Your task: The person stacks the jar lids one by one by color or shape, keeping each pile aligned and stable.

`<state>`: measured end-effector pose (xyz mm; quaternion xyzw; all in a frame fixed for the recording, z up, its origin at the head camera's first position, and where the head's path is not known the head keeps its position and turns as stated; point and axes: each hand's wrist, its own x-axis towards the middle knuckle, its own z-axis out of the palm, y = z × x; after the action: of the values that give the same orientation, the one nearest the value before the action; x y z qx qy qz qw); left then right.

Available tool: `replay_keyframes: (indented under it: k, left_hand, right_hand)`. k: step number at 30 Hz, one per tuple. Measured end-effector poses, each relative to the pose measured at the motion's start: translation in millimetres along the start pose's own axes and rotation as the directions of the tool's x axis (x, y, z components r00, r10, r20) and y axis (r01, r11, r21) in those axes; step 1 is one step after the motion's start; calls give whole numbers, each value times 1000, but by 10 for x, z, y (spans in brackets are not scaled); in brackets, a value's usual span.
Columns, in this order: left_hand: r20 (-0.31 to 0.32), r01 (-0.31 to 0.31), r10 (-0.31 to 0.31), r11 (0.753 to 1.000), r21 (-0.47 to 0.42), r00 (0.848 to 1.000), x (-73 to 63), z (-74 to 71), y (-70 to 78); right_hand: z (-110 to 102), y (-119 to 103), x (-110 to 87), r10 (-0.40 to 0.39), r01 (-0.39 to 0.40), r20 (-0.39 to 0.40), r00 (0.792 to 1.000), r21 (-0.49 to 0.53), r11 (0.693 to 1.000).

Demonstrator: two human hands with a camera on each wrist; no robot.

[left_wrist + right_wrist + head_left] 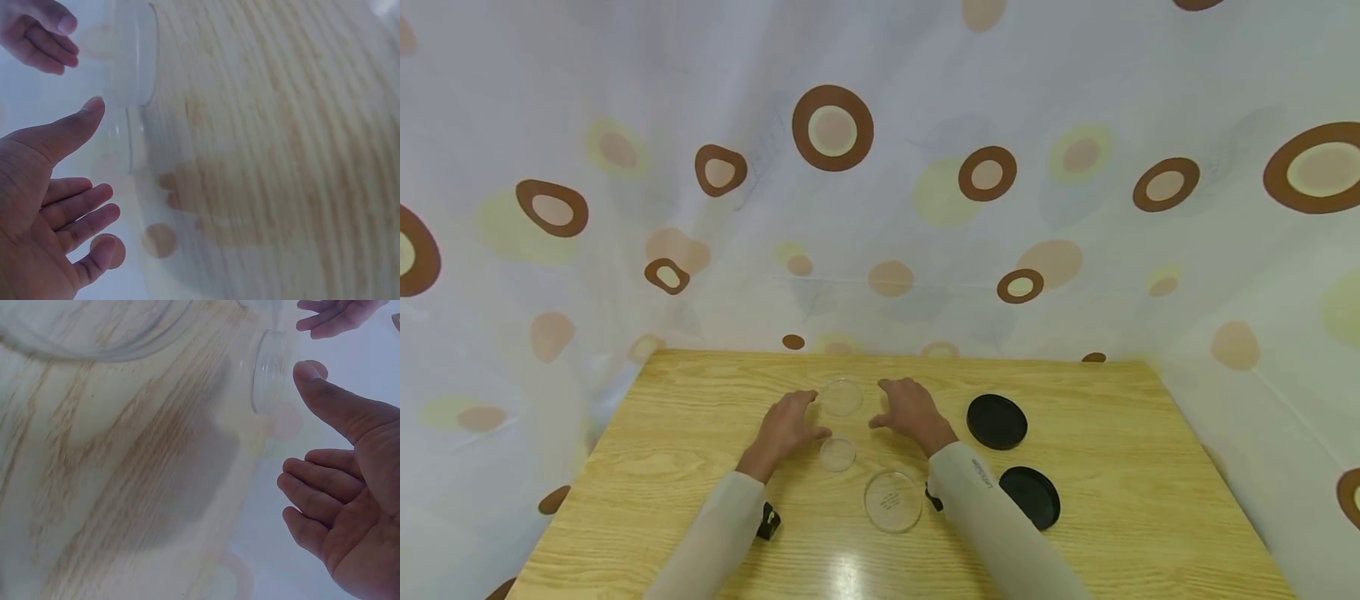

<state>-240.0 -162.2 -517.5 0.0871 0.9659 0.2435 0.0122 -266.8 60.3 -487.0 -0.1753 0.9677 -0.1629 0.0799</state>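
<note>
In the head view, a clear petri dish (841,397) lies at the back of the wooden table, between my two hands. My left hand (786,427) is just left of it, and my right hand (913,410) is on its right. Both have thumb and fingers spread, holding nothing. A smaller clear dish (837,455) sits nearer, close to the left thumb. Nearest to me lies a larger clear dish (892,501) with small dark print, left of my right forearm. The left wrist view shows the left palm (37,206) with a clear dish (134,56) beyond the thumb.
Two round black dishes, one behind (996,422) and one in front (1030,497), stand on the right side of the table; my right sleeve partly covers the front one. A patterned white curtain (880,225) rises behind the table (1120,467) and along its sides.
</note>
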Motion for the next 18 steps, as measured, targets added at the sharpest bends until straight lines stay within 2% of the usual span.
replay_keyframes:
  k: [12, 18]
  left_hand:
    - [0, 16, -16, 1000, -11, 1000, 150, 35, -29]
    - [-1, 24, -25, 999, -27, 1000, 204, 48, -60]
  right_hand:
    - [150, 78, 174, 46, -46, 18, 999, 39, 998]
    - [217, 81, 228, 35, -36, 27, 999, 48, 998]
